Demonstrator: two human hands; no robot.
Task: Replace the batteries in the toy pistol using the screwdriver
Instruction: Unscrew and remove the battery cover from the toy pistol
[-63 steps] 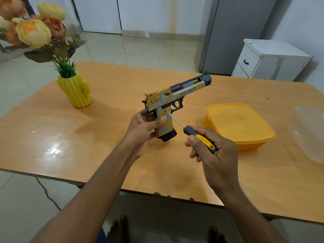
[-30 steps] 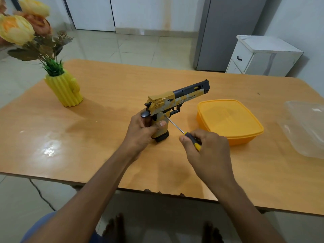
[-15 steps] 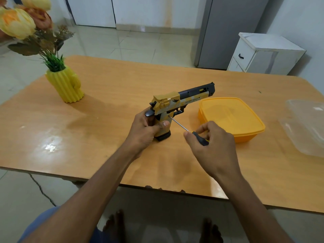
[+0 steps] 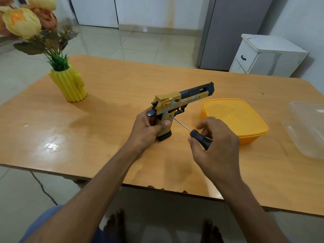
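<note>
Right grip (image 4: 214, 146) around screwdriver (image 4: 199, 137), apparently

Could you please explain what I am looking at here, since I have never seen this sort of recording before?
There is no machine here: a person wears a camera on the head, so the one picture looks forward and down at their own two arms. The left hand grips the handle of a yellow and black toy pistol, standing it upright on the wooden table. The right hand holds a screwdriver by its black handle, with the metal tip set against the side of the pistol's grip. Also on the table are a yellow vase with flowers, an orange box with its lid on, and a clear plastic container at the right edge.
</note>
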